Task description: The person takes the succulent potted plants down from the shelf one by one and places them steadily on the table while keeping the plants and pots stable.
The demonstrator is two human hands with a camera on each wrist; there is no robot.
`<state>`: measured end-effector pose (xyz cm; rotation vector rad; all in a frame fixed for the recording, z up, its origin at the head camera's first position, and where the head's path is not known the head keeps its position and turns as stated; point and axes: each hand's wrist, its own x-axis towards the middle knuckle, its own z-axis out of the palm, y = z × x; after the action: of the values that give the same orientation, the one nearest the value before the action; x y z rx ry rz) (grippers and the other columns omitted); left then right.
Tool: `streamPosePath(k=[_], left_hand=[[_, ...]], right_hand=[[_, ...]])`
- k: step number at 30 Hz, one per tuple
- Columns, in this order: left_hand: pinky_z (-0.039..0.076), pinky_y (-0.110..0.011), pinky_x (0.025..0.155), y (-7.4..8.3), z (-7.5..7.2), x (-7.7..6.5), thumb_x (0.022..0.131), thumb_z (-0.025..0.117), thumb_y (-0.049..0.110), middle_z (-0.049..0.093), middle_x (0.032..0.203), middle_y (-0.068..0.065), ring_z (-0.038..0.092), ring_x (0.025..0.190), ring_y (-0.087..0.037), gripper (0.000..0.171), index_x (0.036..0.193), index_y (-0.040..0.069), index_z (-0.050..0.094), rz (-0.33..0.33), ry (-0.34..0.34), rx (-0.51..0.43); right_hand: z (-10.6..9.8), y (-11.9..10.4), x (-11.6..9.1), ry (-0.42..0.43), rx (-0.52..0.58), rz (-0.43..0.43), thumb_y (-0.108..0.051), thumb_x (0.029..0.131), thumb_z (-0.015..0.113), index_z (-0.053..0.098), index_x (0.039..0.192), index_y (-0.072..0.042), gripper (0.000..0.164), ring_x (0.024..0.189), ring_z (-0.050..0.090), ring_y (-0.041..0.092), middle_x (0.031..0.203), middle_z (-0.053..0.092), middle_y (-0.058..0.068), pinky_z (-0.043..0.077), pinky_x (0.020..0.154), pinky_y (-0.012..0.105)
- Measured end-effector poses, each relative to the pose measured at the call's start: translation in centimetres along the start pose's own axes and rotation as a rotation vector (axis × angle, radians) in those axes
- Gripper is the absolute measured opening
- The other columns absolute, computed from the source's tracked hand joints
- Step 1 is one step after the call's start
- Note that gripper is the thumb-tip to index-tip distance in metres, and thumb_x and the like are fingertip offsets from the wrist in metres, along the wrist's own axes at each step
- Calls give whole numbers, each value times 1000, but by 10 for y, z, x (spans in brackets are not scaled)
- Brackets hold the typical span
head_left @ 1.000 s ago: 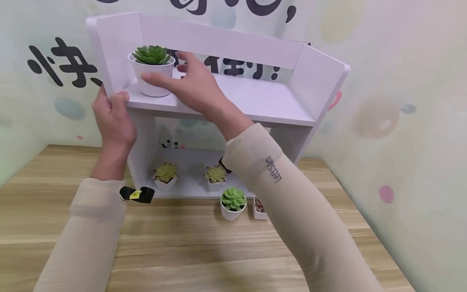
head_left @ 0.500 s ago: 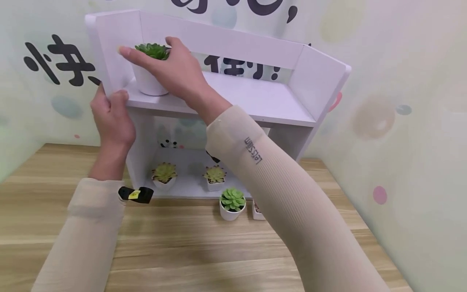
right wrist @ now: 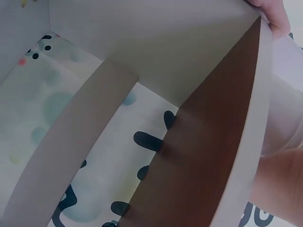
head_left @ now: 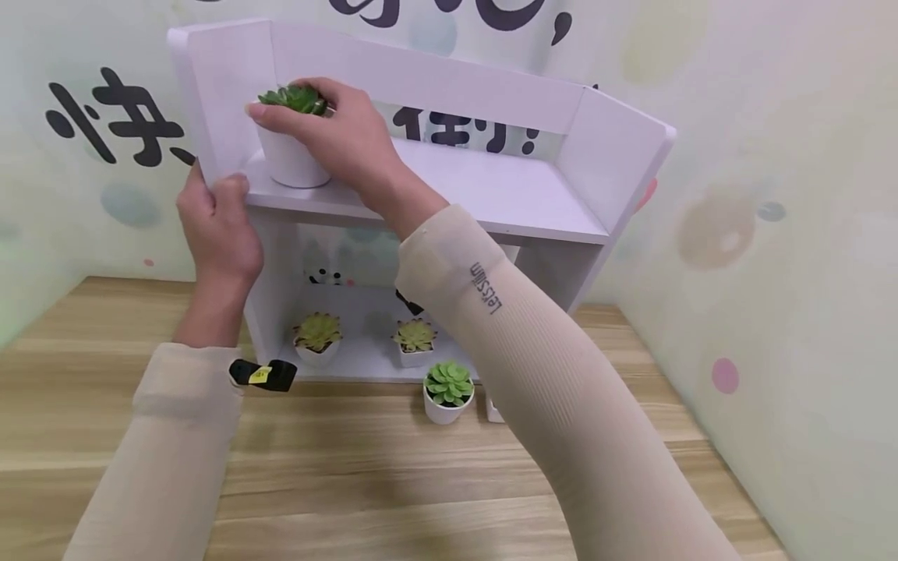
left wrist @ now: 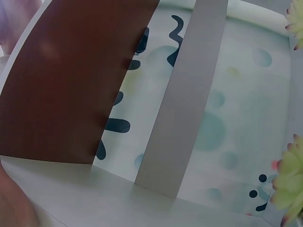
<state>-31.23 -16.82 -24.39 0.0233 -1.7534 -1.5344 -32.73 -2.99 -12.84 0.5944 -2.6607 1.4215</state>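
Note:
A white pot with a dark green succulent [head_left: 293, 160] stands at the left end of the white shelf unit's [head_left: 484, 183] upper board. My right hand [head_left: 351, 132] holds it from the right, thumb across the front near the rim and fingers behind the leaves. In the right wrist view, part of this hand [right wrist: 279, 182] shows beside the white pot [right wrist: 281, 113]. My left hand [head_left: 223, 230] grips the unit's left side panel where the upper board meets it, thumb on the front edge. Its fingers behind the panel are hidden.
Two small pale succulents, one left [head_left: 318, 335] and one central [head_left: 415, 339], sit on the lower board. In front, on the wooden table [head_left: 337, 483], stand a bright green succulent [head_left: 447, 389] and a white pot [head_left: 494, 409] partly behind my right sleeve. A patterned wall [head_left: 772, 117] lies behind.
My right hand has moved left over the pot, its thumb swinging out left past the rim, then closing back in onto it. The left hand keeps its grip on the panel.

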Motion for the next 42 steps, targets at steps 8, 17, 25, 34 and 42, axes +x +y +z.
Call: streamPosePath(k=[8,17,25,34,42], left_hand=[[47,-24,88,0,0,-1,94,35,28,68,126,-5,61,103,-6,44,126,16,63,-1,14,-7],[44,-25,89,-1,1,-2,94,34,27,68,123,-4,60,103,-6,44,125,15,63,8,25,-11],[42,-24,90,-2,2,-2,93,36,26,68,119,-2,58,102,-6,42,122,14,65,16,41,-13],[41,-23,89,-3,1,-1,92,36,27,68,117,-1,58,103,-8,41,119,15,65,11,47,-9],[41,-24,91,-2,1,-1,92,37,28,68,120,-2,57,105,-7,42,120,15,65,13,41,-20]], right_hand=[[-6,3,-8,27,52,5,-45,88,73,63,132,-33,46,105,53,3,123,60,-14,48,85,21],[-15,8,-16,51,64,-10,-46,90,70,68,126,-33,38,108,53,0,124,62,-16,46,88,19],[-23,13,-20,64,51,-56,-44,93,69,74,118,-29,29,106,54,-1,118,66,-14,45,87,14],[-28,18,-25,92,66,-101,-40,94,69,76,110,-27,22,103,53,-1,112,68,-13,44,86,15],[-31,23,-28,99,18,-99,-44,96,63,70,123,-29,31,113,53,1,128,63,-12,43,92,17]])
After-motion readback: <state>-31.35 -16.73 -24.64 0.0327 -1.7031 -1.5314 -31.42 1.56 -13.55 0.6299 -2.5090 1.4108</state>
